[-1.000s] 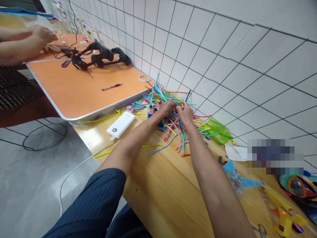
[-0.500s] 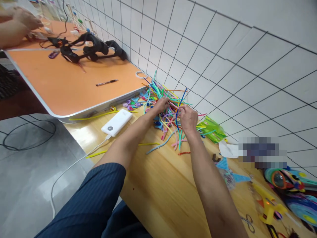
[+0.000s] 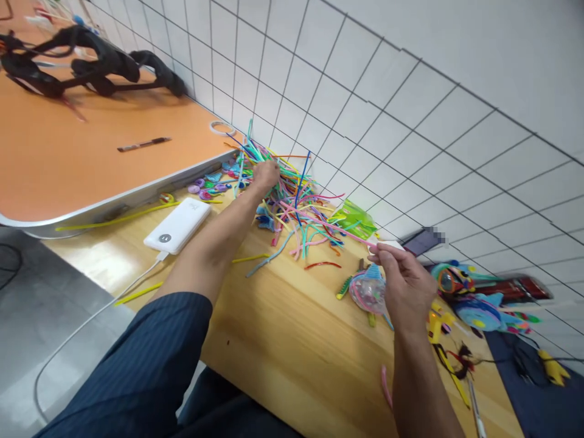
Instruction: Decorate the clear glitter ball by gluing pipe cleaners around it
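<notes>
My right hand [image 3: 406, 283] pinches the end of a pink pipe cleaner [image 3: 344, 231], which stretches back toward a tangled pile of coloured pipe cleaners [image 3: 292, 188] against the wall. Deep in that pile, my left hand [image 3: 266, 176] is closed around some of the pipe cleaners; its fingertips are partly hidden. A blue pipe cleaner [image 3: 301, 188] sticks up between the two hands. Under and beside my right hand lies a round clear craft piece with a pink rim and blue fins [image 3: 367, 292].
A white power bank [image 3: 177, 226] with a cable lies left on the wooden table. Beyond are an orange table [image 3: 91, 164] with a pen [image 3: 143, 145] and a black strapped device [image 3: 100, 67]. A green packet [image 3: 356, 219], phone [image 3: 422, 241] and yellow glue gun [image 3: 438, 322] are rightward.
My right hand has moved right and toward me, drawing the pink pipe cleaner out of the pile. My left hand stays at the pile. The view has turned rightward.
</notes>
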### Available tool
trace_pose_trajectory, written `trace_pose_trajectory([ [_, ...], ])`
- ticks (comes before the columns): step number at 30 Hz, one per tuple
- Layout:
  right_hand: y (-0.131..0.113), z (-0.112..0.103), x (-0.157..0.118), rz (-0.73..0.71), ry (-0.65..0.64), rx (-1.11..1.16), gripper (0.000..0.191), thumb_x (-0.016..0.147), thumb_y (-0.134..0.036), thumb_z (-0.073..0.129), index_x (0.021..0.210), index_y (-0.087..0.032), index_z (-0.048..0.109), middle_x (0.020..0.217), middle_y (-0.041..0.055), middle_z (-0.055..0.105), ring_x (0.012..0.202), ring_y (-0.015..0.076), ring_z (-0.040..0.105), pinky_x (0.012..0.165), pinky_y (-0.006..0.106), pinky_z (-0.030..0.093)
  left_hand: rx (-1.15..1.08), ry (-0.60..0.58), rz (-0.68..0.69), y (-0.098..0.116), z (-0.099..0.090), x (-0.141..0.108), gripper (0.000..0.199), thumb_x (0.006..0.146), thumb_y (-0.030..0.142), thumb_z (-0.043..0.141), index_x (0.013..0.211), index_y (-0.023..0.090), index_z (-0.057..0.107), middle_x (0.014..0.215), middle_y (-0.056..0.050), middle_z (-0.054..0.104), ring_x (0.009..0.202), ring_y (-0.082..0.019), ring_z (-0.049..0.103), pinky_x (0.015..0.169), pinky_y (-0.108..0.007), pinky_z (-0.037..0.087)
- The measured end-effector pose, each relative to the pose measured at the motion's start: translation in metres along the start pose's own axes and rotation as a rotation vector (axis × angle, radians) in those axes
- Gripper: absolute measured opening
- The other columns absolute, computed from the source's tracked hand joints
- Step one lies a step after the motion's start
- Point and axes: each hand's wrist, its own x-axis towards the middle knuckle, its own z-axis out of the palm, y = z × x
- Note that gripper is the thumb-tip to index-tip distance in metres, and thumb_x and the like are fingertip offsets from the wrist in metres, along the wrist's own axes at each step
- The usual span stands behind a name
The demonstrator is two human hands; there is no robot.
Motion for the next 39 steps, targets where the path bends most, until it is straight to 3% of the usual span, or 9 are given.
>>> trace_pose_trajectory([
  [4, 0.006, -0.037, -0.021, 0.134, 0.057, 0.138, 0.018, 0.090, -0.042, 0.081, 0.095, -0.025, 0.086, 0.083, 0.0039, 0.084, 0.069, 0.0223, 0.079, 0.068, 0.038, 0.066, -0.032, 0.034, 0.027, 0.067, -0.024, -0.010, 0.024, 0.100, 0.018, 0.060, 0.109, 0.011, 0.081, 0.107, -0.012, 0.080, 0.107, -0.024, 0.070, 0.095, -0.033, 0.053],
  [11, 0.012, -0.087, -0.051, 0.198, 0.214, 0.257, 0.021, 0.086, -0.041, 0.086, 0.094, -0.022, 0.084, 0.084, 0.0046, 0.083, 0.067, 0.0187, 0.077, 0.069, 0.035, 0.065, -0.237, -1.066, 0.739, 0.207, -0.057, -0.126, 0.027, 0.079, 0.045, 0.087, 0.085, 0.019, 0.085, 0.079, 0.000, 0.077, 0.078, -0.018, 0.067, 0.068, -0.026, 0.044],
  [16, 0.016, -0.116, -0.065, 0.216, 0.315, 0.409, 0.025, 0.082, -0.042, 0.088, 0.092, -0.020, 0.081, 0.080, 0.0035, 0.081, 0.062, 0.0154, 0.073, 0.066, 0.031, 0.062, -0.186, -1.334, 0.886, 0.232, -0.044, -0.189, 0.023, 0.076, 0.043, 0.081, 0.067, 0.022, 0.078, 0.063, 0.002, 0.066, 0.063, -0.014, 0.055, 0.059, -0.026, 0.038],
  [21, 0.031, -0.148, -0.079, 0.286, 0.231, 0.267, 0.038, 0.083, -0.054, 0.084, 0.102, -0.022, 0.074, 0.087, 0.0039, 0.081, 0.069, 0.0183, 0.074, 0.067, 0.032, 0.059, -0.181, -1.297, 0.835, 0.233, -0.032, -0.209, 0.032, 0.083, 0.046, 0.073, 0.065, 0.020, 0.071, 0.059, 0.001, 0.054, 0.056, -0.013, 0.044, 0.055, -0.028, 0.031],
  [25, 0.047, -0.166, -0.120, 0.356, -0.147, -0.276, 0.027, 0.084, -0.049, 0.079, 0.092, -0.024, 0.075, 0.080, 0.0019, 0.077, 0.073, 0.0211, 0.070, 0.068, 0.033, 0.051, -0.125, -1.253, 0.767, 0.232, -0.029, -0.213, 0.034, 0.087, 0.047, 0.071, 0.070, 0.018, 0.070, 0.066, -0.001, 0.052, 0.063, -0.014, 0.048, 0.063, -0.028, 0.035],
  [28, 0.054, -0.159, -0.158, 0.474, -0.439, -0.587, 0.023, 0.087, -0.047, 0.075, 0.083, -0.026, 0.070, 0.080, 0.0025, 0.077, 0.075, 0.0227, 0.070, 0.066, 0.032, 0.043, -0.090, -1.226, 0.751, 0.235, -0.025, -0.210, 0.035, 0.091, 0.045, 0.069, 0.071, 0.015, 0.068, 0.070, -0.001, 0.051, 0.071, -0.014, 0.055, 0.070, -0.028, 0.039],
  [32, 0.053, -0.142, -0.189, 0.497, -0.614, -0.695, 0.041, 0.103, -0.046, 0.054, 0.068, -0.026, 0.052, 0.072, 0.0030, 0.069, 0.066, 0.0210, 0.064, 0.061, 0.032, 0.035, -0.134, -1.136, 0.690, 0.247, -0.035, -0.200, 0.035, 0.093, 0.044, 0.070, 0.077, 0.013, 0.070, 0.074, -0.001, 0.050, 0.082, -0.018, 0.065, 0.076, -0.030, 0.044],
  [35, 0.042, -0.132, -0.173, 0.391, -0.681, -0.500, 0.035, 0.102, -0.042, 0.052, 0.070, -0.026, 0.052, 0.066, -0.0007, 0.064, 0.060, 0.0187, 0.059, 0.061, 0.031, 0.037, -0.241, -0.974, 0.589, 0.253, -0.065, -0.190, 0.037, 0.096, 0.046, 0.065, 0.082, 0.012, 0.071, 0.070, 0.001, 0.047, 0.081, -0.018, 0.069, 0.074, -0.029, 0.043],
  [39, 0.022, -0.084, -0.090, 0.268, -0.611, -0.240, 0.035, 0.100, -0.044, 0.056, 0.071, -0.026, 0.057, 0.062, -0.0027, 0.062, 0.058, 0.0156, 0.056, 0.060, 0.029, 0.040, -0.439, -0.617, 0.544, 0.241, -0.118, -0.184, 0.045, 0.106, 0.045, 0.047, 0.106, 0.008, 0.073, 0.081, 0.002, 0.053, 0.100, -0.021, 0.076, 0.082, -0.030, 0.039],
])
